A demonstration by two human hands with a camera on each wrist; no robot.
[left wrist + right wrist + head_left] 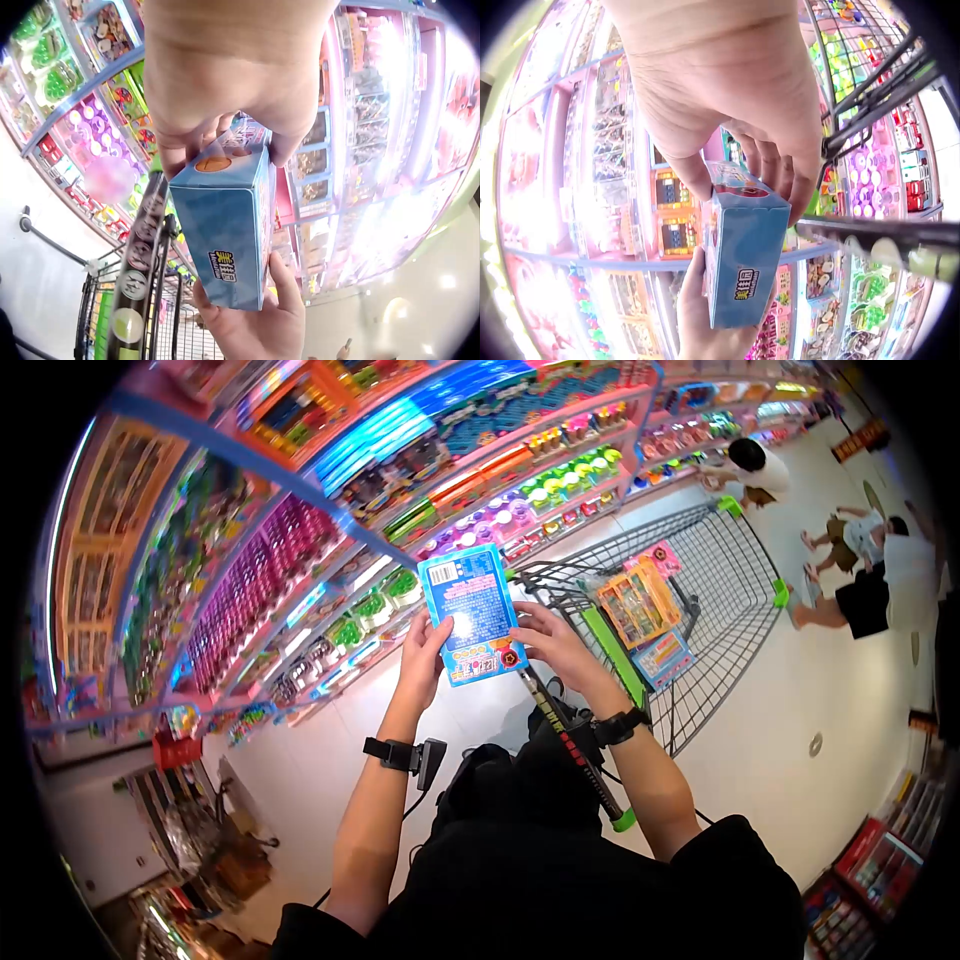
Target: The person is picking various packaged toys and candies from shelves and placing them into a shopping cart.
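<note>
Beside the blue-beamed store shelving (pixel 338 520) on the left, the left hand (pixel 425 648) grasps the left edge of a blue printed cardboard box (pixel 472 595), held up in the air with a barcode near the top left corner of its visible face. The right hand (pixel 556 644) grips the box's right edge, toward the lower corner. Farther right, inside the wire shopping cart (pixel 612 652) near its green-barred end, lie an orange-framed toy package (pixel 637 603), a pink package (pixel 661 557) and a blue-bordered package (pixel 664 659).
</note>
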